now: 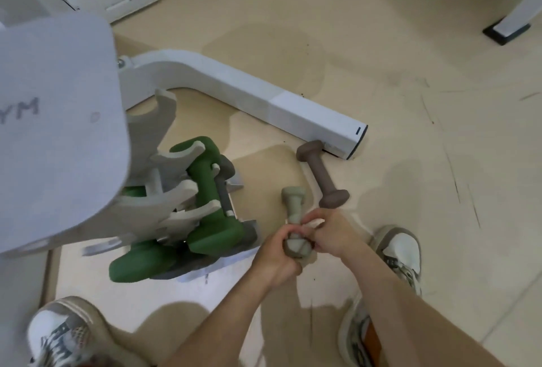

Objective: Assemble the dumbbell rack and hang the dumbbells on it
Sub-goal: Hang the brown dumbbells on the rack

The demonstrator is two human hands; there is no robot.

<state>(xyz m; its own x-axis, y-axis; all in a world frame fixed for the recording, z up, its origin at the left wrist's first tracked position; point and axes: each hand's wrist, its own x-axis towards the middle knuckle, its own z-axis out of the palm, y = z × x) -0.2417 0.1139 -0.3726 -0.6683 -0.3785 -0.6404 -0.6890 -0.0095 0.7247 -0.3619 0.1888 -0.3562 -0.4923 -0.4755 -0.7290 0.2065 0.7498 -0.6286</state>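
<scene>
- Dumbbells seen: two green ones, one on the rack (205, 187) and one low by its base (137, 267); one grey-handled dumbbell (223, 190) also on the rack; one brown dumbbell (321, 174); one beige dumbbell (294, 220).
- One pale rack (164, 173) with curved cradles stands left of both hands.
- Left hand (277, 258) is curled closed around the near end of the beige dumbbell.
- Right hand (331, 233) has its fingers pinched together on that same near end, touching the left hand; a pale strip shows at its fingertips.
- The brown dumbbell lies on the floor just beyond the right hand, its far head touching a white machine leg (293, 108).
- Two sneakers flank the forearms: one (64, 334) lower left, one (401, 252) right.
- A large grey pad (55, 131) on the left covers much of the rack.
</scene>
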